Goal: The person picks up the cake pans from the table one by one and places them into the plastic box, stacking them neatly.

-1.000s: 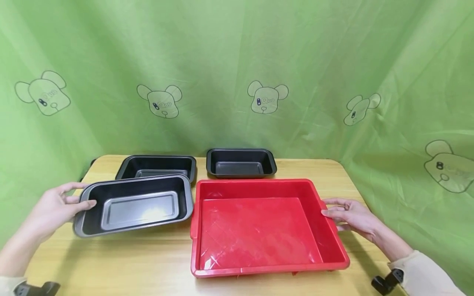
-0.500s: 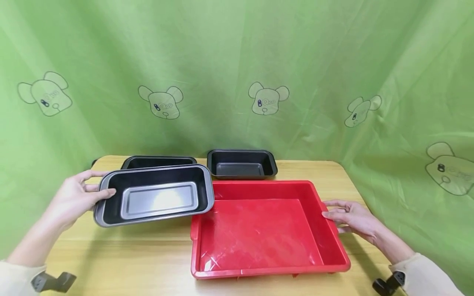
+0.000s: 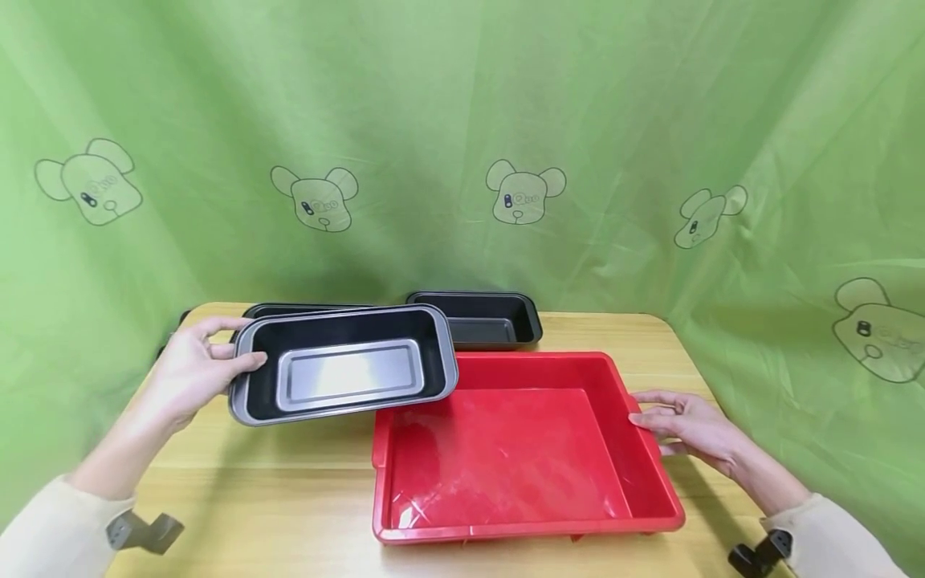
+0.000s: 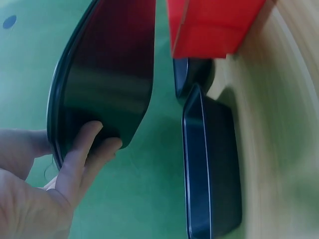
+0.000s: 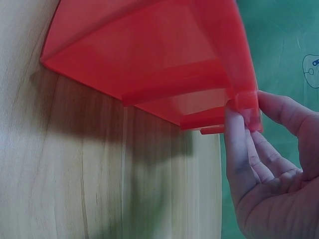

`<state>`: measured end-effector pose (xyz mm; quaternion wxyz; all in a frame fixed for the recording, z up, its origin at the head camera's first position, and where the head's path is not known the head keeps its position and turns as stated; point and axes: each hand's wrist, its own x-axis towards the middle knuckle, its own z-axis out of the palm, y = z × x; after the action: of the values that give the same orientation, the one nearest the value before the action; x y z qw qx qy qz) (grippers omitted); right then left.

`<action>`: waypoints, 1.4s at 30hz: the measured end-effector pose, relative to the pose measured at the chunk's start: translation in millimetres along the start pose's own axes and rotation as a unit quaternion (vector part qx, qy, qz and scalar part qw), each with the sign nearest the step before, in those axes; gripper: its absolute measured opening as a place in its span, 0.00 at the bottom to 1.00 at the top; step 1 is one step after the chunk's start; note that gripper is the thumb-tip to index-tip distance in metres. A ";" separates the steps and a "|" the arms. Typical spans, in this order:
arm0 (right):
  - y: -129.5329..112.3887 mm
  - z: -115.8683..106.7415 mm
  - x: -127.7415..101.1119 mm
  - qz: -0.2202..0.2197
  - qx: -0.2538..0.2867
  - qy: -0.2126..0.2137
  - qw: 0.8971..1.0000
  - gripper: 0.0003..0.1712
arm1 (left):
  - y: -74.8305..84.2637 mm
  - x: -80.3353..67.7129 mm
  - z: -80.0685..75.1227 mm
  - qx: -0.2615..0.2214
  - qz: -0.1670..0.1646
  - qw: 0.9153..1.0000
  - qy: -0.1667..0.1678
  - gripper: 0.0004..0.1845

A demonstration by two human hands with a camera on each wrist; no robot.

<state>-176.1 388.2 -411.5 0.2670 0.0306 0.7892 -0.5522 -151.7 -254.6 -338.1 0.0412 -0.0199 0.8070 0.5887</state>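
Note:
My left hand point(image 3: 198, 365) grips the left end of a dark loaf pan point(image 3: 350, 373), thumb inside the rim and fingers underneath. The pan is raised above the table and tilted toward the head camera; its right end overlaps the left back corner of a red plastic tray point(image 3: 506, 449). In the left wrist view, fingertips press the outer wall of the loaf pan point(image 4: 109, 84). My right hand point(image 3: 690, 425) pinches the right rim of the red tray, with the thumb on top and fingers below the edge in the right wrist view point(image 5: 244, 107).
Two more dark loaf pans stand at the back of the wooden table point(image 3: 275, 490): a left pan point(image 3: 289, 308), mostly hidden behind the held one, and a right pan point(image 3: 499, 321) behind the tray. A green curtain point(image 3: 433, 120) surrounds the table's back and sides.
My left hand has carried the loaf pan rightward and upward, from beside the red tray to over its left back corner. The right hand and tray have stayed in place.

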 end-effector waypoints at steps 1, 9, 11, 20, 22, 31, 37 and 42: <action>-0.3 0.2 -0.3 0.000 0.000 0.000 1.000 0.39 | 1.5 1.2 3.2 0.000 0.001 1.000 -0.001 0.35; -0.7 0.9 -0.7 -0.001 0.004 -0.002 1.000 0.39 | 7.7 11.4 28.2 -0.012 0.007 1.000 -0.007 0.34; -0.4 0.3 -0.5 0.001 0.006 -0.002 1.000 0.39 | 8.4 13.9 35.2 -0.016 0.007 1.000 -0.007 0.33; -0.4 -2.0 0.9 0.001 0.004 -0.006 1.000 0.38 | 11.6 23.9 68.4 0.002 -0.001 1.000 -0.004 0.30; -0.6 -2.0 1.1 0.001 0.004 -0.007 1.000 0.38 | 10.6 25.4 76.0 0.003 -0.005 1.000 -0.003 0.29; -2.3 -0.2 1.3 0.006 -0.003 -0.006 1.000 0.39 | 8.7 25.9 109.1 -0.021 -0.025 0.999 -0.008 0.28; -2.3 0.0 -0.1 0.007 -0.006 -0.008 1.000 0.38 | 12.0 28.0 130.7 -0.032 -0.043 0.998 -0.014 0.28; -2.7 -0.4 0.1 0.008 0.001 -0.011 1.000 0.37 | 12.9 30.3 148.7 -0.040 -0.050 0.998 -0.013 0.27</action>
<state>-177.2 387.4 -409.2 0.2804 0.0306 0.7856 -0.5508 -176.5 -108.6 -373.7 0.0802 -0.0538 0.7802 0.6181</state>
